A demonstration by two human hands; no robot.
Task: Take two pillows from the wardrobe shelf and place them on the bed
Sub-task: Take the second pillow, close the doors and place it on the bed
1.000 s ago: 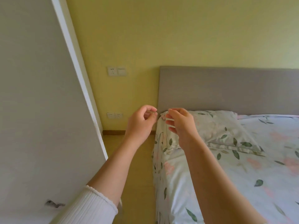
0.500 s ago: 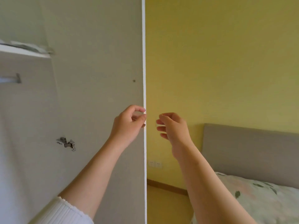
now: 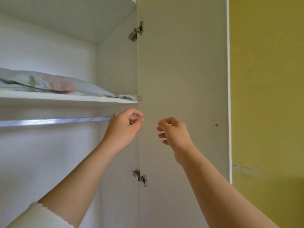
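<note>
Reaching up from below, I have my left hand (image 3: pixel 124 127) and right hand (image 3: pixel 172 132) both empty with fingers loosely curled, under the wardrobe shelf (image 3: pixel 69 99) where a floral pillow (image 3: pixel 49 83) lies to the left. I judge that grabbing only its near corner could drag it off unsupported, snagging the open door (image 3: pixel 182 79) or dropping it.

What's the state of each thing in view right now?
wardrobe door: swung open, inner face showing
pillow: lying flat on the shelf, untouched
shelf: holds the pillow
hanging rail: bare, nothing hung on the visible part
left hand: raised below the shelf, fingers curled, holding nothing
right hand: raised before the door, fingers curled, holding nothing
</note>
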